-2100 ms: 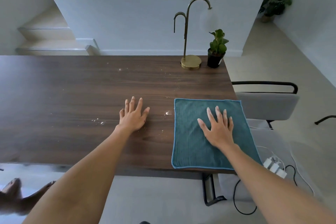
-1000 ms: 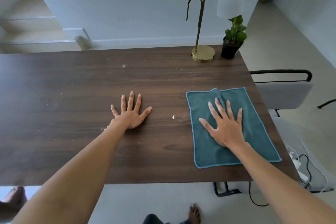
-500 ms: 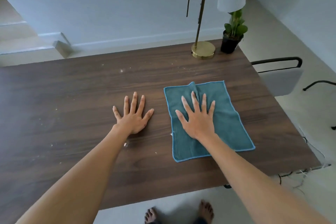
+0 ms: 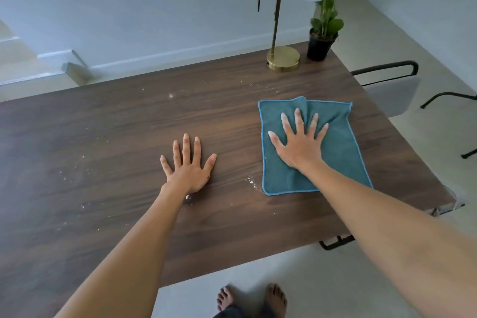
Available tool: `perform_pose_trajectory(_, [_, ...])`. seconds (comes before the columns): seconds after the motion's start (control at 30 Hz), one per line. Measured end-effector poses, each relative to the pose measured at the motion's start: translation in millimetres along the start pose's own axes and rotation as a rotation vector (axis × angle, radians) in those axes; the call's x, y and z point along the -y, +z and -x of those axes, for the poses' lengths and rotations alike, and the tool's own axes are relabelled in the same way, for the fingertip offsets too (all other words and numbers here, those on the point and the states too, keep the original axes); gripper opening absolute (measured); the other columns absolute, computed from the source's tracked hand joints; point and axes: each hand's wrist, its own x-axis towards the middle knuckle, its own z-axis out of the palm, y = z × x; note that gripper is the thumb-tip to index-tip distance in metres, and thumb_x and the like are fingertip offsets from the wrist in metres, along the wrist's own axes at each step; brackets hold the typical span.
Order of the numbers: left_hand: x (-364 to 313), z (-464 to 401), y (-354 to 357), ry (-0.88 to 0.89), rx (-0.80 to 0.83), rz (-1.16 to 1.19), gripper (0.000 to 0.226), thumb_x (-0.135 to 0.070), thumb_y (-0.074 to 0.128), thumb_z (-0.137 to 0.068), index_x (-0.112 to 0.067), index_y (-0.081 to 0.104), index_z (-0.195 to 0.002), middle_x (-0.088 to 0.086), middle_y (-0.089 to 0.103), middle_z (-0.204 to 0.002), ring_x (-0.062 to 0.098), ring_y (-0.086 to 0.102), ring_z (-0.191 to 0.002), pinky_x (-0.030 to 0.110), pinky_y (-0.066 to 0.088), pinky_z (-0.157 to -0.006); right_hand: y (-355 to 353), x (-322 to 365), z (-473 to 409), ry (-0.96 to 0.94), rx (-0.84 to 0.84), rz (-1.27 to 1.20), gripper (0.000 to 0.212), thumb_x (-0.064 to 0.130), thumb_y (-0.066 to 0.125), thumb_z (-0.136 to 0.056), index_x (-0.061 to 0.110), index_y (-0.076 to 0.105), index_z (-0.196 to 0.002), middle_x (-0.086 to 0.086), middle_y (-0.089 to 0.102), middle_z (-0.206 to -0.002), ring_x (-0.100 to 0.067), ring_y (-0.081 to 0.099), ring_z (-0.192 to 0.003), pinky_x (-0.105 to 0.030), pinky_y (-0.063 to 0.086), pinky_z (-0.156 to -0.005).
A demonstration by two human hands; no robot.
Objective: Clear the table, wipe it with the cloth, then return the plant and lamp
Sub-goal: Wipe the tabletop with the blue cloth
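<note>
A teal cloth (image 4: 343, 152) lies flat on the dark wooden table (image 4: 116, 137), right of centre, with a small fold at its far edge. My right hand (image 4: 299, 142) presses on it with fingers spread. My left hand (image 4: 188, 165) rests flat on the bare wood, fingers spread. White crumbs (image 4: 251, 181) are scattered near the cloth's near-left corner and further left. At the far right corner stand a brass lamp (image 4: 282, 59) with a white shade and a small potted plant (image 4: 322, 33) in a black pot.
A grey chair (image 4: 392, 90) with a black frame stands at the table's right side. Another black chair leg shows further right. My bare feet (image 4: 251, 299) are on the pale floor at the near edge. A white low wall and steps lie beyond the table.
My right hand has slid the cloth across the table, first leftward, then back to the right and a little farther away. The left hand stayed flat in place. The view tilted.
</note>
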Motion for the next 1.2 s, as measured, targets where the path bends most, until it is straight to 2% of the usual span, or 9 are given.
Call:
perform_pose_trajectory(0.13, [-0.2,5.3,5.3,-0.035,-0.014,0.013,0.077,-0.073,0.007,-0.094,-0.036,-0.021,-0.155,-0.009,-0.036,-0.159,0.02,-0.031,-0.148,0.058,-0.015,-0.118,17.2,30.8,44.4,-0.263,-0.006,0.033,0.075,0.075,0.004,-0.094,0.04,-0.001,-0.16,0.005,-0.013,-0.17,-0.036,-0.019,-0.153,-0.063,-0.013,-0.12])
perform_pose_trajectory(0.27, [-2.3,9.8,5.9,-0.066,-0.003,0.044,0.077,-0.075,0.007,-0.092,-0.038,-0.021,-0.154,-0.009,-0.036,-0.159,0.021,-0.032,-0.148,0.059,-0.016,-0.117,29.5,-16.3,101.9,-0.464,-0.09,0.047,0.072,0.072,0.015,-0.097,0.038,0.011,-0.161,0.009,0.002,-0.17,-0.022,-0.003,-0.157,-0.054,0.004,-0.125])
perform_pose_trajectory(0.43, [-3.4,13.0,8.4,-0.074,-0.019,0.067,0.076,-0.075,0.007,-0.092,-0.04,-0.02,-0.154,-0.009,-0.036,-0.159,0.021,-0.032,-0.148,0.059,-0.016,-0.117,14.4,-75.1,82.0,-0.225,-0.106,-0.004,0.075,0.078,0.013,-0.093,0.044,0.005,-0.16,0.013,-0.004,-0.17,-0.015,-0.007,-0.157,-0.05,0.0,-0.126])
perform_pose_trajectory(0.57, [-1.6,10.4,8.4,-0.077,-0.04,0.089,0.075,-0.075,0.012,-0.093,-0.042,-0.016,-0.155,-0.01,-0.032,-0.161,0.021,-0.029,-0.149,0.059,-0.014,-0.117,4.3,-42.8,34.5,-0.012,-0.043,-0.002,0.082,0.085,0.002,-0.087,0.046,-0.002,-0.158,0.008,-0.012,-0.17,-0.032,-0.016,-0.155,-0.065,-0.01,-0.119])
perform_pose_trajectory(0.67, [5.0,12.2,4.7,-0.061,-0.075,0.078,0.074,-0.074,0.021,-0.094,-0.045,-0.006,-0.156,-0.011,-0.022,-0.165,0.021,-0.02,-0.152,0.057,-0.007,-0.12,7.4,16.3,30.7,-0.11,-0.011,-0.01,0.084,0.086,0.003,-0.085,0.045,0.001,-0.159,0.007,-0.01,-0.17,-0.043,-0.019,-0.152,-0.068,-0.015,-0.115])
perform_pose_trajectory(0.8, [9.7,12.8,-0.4,-0.045,-0.075,0.075,0.076,-0.075,0.025,-0.093,-0.045,-0.002,-0.157,-0.01,-0.017,-0.166,0.02,-0.015,-0.153,0.056,-0.003,-0.121,27.5,71.4,74.3,-0.366,-0.025,0.015,0.081,0.082,0.011,-0.09,0.041,0.01,-0.16,0.005,-0.002,-0.171,-0.038,-0.012,-0.155,-0.064,-0.01,-0.119])
perform_pose_trajectory(0.97, [14.3,7.8,-2.2,-0.043,-0.093,0.102,0.074,-0.073,0.024,-0.094,-0.045,-0.002,-0.157,-0.009,-0.018,-0.166,0.021,-0.017,-0.153,0.056,-0.006,-0.121,40.3,11.8,116.6,-0.511,-0.163,-0.026,0.074,0.074,0.027,-0.095,0.037,0.022,-0.159,0.008,0.014,-0.169,-0.022,0.008,-0.157,-0.054,0.009,-0.125])
perform_pose_trajectory(1.1, [16.0,8.5,1.1,-0.038,-0.114,0.096,0.072,-0.07,0.023,-0.096,-0.044,-0.002,-0.157,-0.008,-0.018,-0.166,0.02,-0.016,-0.153,0.055,-0.006,-0.121,23.7,-52.3,94.0,-0.343,-0.123,-0.032,0.077,0.078,0.021,-0.091,0.042,0.015,-0.159,0.012,0.003,-0.17,-0.015,0.0,-0.157,-0.05,0.002,-0.126])
perform_pose_trajectory(1.2, [16.4,8.2,2.7,-0.042,-0.106,0.087,0.072,-0.07,0.023,-0.096,-0.043,-0.002,-0.157,-0.007,-0.018,-0.166,0.021,-0.016,-0.153,0.054,-0.005,-0.121,12.2,-50.0,63.0,-0.161,-0.079,0.034,0.08,0.083,0.008,-0.089,0.045,0.002,-0.159,0.011,-0.006,-0.17,-0.021,-0.009,-0.157,-0.057,-0.003,-0.124])
